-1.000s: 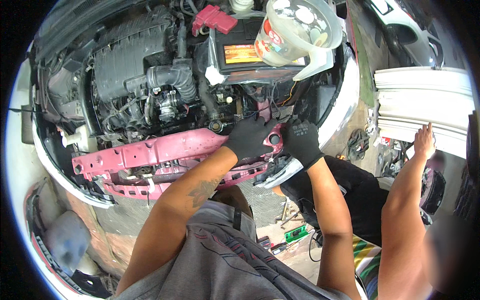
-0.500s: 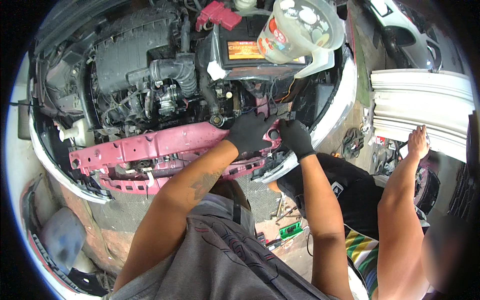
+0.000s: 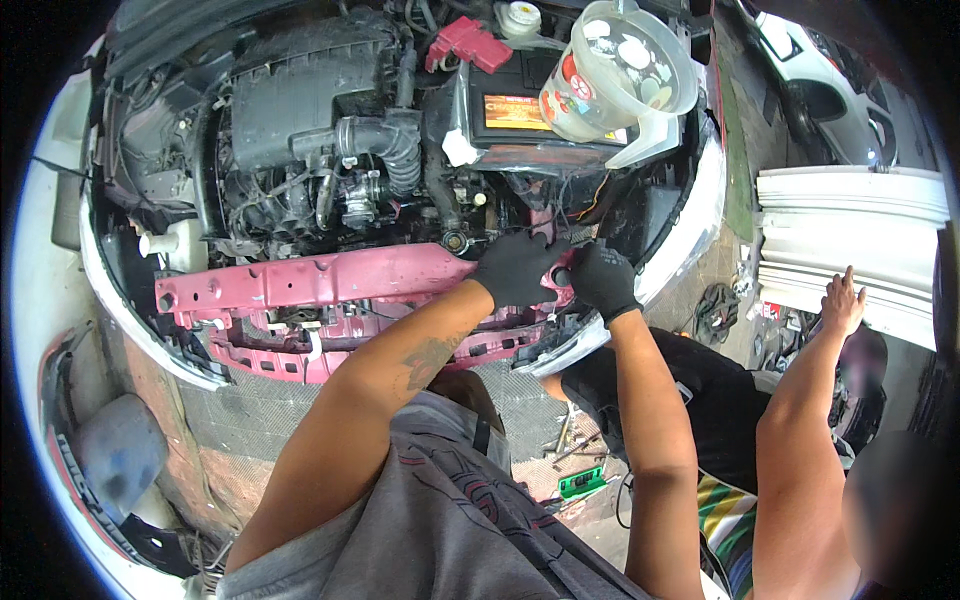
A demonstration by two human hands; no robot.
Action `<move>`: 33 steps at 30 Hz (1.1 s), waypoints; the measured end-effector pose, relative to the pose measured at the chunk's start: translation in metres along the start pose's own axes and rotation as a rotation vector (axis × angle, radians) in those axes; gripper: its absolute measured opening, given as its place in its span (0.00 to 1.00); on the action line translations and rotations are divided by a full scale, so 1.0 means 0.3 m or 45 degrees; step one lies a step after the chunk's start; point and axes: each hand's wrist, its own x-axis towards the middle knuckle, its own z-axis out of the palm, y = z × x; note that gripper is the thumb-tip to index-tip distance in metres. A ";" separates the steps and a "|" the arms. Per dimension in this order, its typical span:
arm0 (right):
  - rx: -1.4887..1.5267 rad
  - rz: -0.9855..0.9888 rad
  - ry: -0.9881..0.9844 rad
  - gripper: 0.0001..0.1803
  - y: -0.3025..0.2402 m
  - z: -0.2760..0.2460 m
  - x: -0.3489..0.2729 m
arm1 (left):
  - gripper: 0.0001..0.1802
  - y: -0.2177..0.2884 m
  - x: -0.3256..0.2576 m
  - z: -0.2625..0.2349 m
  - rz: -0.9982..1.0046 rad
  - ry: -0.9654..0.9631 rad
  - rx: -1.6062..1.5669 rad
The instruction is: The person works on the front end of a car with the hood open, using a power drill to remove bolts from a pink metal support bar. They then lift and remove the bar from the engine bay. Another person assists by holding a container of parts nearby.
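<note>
A pink metal radiator support bar (image 3: 330, 280) runs across the front of a car's engine bay. Both my hands, in black gloves, work at its right end. My left hand (image 3: 515, 268) is wrapped over the bar there, fingers behind it and thumb toward the front. Close beside it, my right hand (image 3: 605, 280) is closed, its fingertips pressed together; whatever they pinch is hidden. Between the hands shows a dark round part (image 3: 562, 276) on the bar's end. Thin wires, one of them orange (image 3: 597, 197), hang just behind my hands.
A clear plastic pitcher (image 3: 615, 75) stands on the car battery (image 3: 515, 100). To the right, another person's arm (image 3: 800, 400) reaches toward white ribbed panels (image 3: 850, 225). A green tool case (image 3: 582, 483) and loose tools lie on the floor below. A detached bumper (image 3: 75, 470) is at left.
The whole scene has shifted slightly right and down in the view. Both hands stay at the bar's right end with little change in grip. The other person's hand remains by the white panels.
</note>
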 end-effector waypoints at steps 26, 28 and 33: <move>0.376 0.363 -0.131 0.21 -0.041 -0.026 0.003 | 0.51 -0.449 -0.129 -0.151 -0.939 -0.386 -0.336; 0.337 0.379 -0.149 0.21 -0.058 -0.055 -0.001 | 0.53 -0.475 -0.094 -0.117 -0.915 -0.483 -0.424; 0.407 0.472 0.007 0.23 0.028 0.089 -0.013 | 0.53 -0.432 -0.060 -0.133 -0.797 -0.487 -0.767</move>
